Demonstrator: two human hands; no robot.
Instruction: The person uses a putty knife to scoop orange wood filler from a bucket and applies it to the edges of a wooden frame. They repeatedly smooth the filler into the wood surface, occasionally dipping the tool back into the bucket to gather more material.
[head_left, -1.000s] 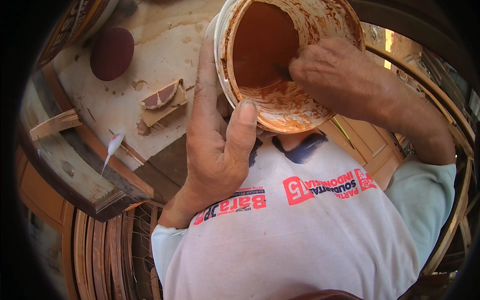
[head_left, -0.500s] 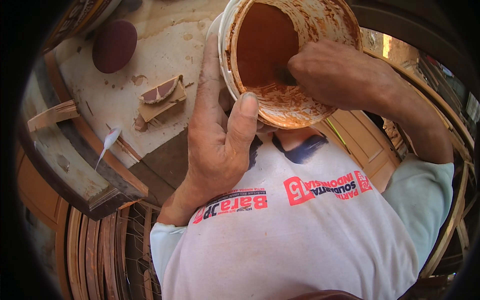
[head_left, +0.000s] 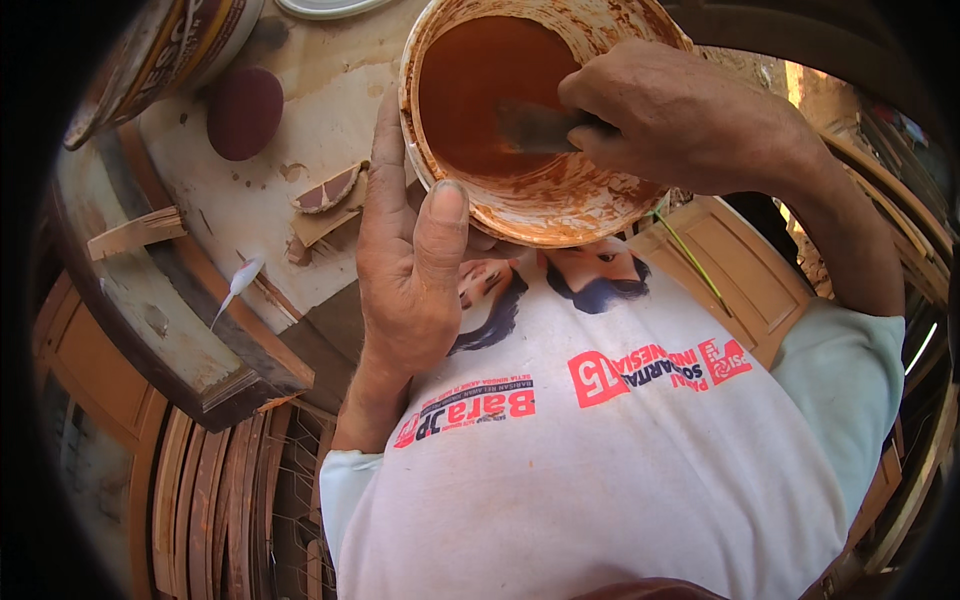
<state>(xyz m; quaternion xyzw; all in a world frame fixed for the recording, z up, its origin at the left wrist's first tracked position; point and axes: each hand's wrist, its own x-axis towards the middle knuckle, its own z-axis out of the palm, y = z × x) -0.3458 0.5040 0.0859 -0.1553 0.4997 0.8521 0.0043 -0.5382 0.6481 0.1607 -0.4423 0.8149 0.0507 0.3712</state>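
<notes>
My left hand (head_left: pixel 408 290) steadies a tilted white bucket (head_left: pixel 570 228) from its left side, the thumb near the rim and a finger stretched along the outer wall. Reddish-brown liquid (head_left: pixel 465 85) lies inside, and smears of it coat the bucket's inner wall. My right hand (head_left: pixel 660 115) is closed over the bucket's mouth, gripping a dark, flat-bladed scraper (head_left: pixel 535 128). Its blade touches the liquid; most of its handle is hidden in my fingers.
On the stained board to the left lie a maroon sanding disc (head_left: pixel 245 113), a wood block with folded sandpaper (head_left: pixel 328 205) and a small white-tipped nozzle (head_left: pixel 236 288). A large printed bucket (head_left: pixel 165 65) stands upper left. Wood strips (head_left: pixel 205 490) and a panelled door (head_left: pixel 725 270) are lower.
The bucket and both hands have shifted left in view, and more of the scraper's blade now shows in the liquid. A pale round rim has come into view at the top.
</notes>
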